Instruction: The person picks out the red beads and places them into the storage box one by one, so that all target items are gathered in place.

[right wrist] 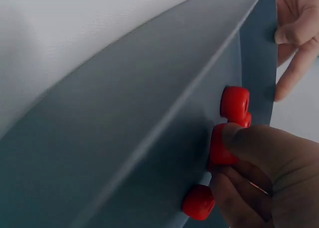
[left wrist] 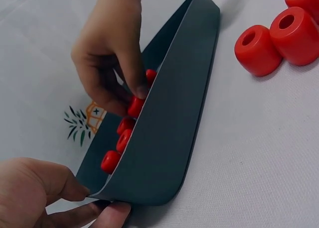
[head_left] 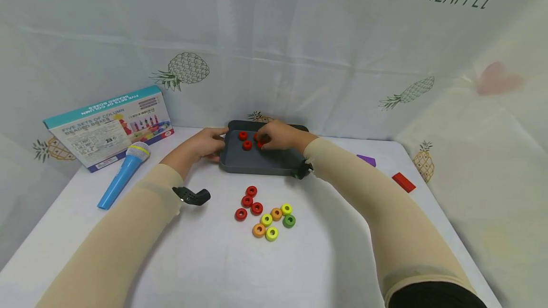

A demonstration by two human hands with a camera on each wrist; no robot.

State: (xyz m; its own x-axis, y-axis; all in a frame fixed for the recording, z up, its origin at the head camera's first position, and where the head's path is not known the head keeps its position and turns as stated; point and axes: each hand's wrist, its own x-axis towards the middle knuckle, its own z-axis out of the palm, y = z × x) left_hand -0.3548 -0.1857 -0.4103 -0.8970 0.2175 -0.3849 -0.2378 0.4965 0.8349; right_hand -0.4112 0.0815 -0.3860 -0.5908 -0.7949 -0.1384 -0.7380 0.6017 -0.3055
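Observation:
A dark grey tray (head_left: 239, 161) stands at the back of the table with several red beads (head_left: 247, 145) inside. At its left end my left hand (head_left: 204, 144) grips the wall, the thumb at the rim and fingers lower down, as the left wrist view shows. My right hand (head_left: 280, 136) reaches into the tray over its far side. Between thumb and fingers it pinches a red bead (right wrist: 220, 147), low in the tray among the others. Another bead (right wrist: 198, 202) lies right by its fingertips.
In front of the tray lie loose red beads (head_left: 257, 208), with orange (head_left: 259, 230), yellow (head_left: 271, 233) and green (head_left: 288, 221) ones. A blue toy microphone (head_left: 120, 182) leans against a printed box (head_left: 111, 124) at left. Purple (head_left: 366, 160) and red (head_left: 404, 182) pieces lie at right.

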